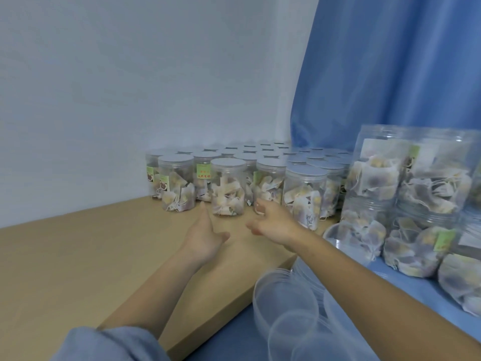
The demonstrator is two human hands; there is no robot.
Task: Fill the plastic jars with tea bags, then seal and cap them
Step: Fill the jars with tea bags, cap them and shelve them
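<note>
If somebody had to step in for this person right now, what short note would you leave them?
Left hand and right hand: both open and holding nothing, on either side of the front clear plastic jar with a grey lid, not touching it.

Done: rows of filled, capped jars stand on the tan wooden tabletop.

Left: empty clear jars lie near the right arm; loose white tea bags in clear plastic wrap are stacked at right, waiting to be packed.

**Capped jars wall off the table's far corner**

Bare wooden table (pixel 65 256) lies open on the left. Rows of capped jars (pixel 229 186) block the back; stacked jars (pixel 406 194) and empty containers (pixel 289 306) crowd the right.
</note>
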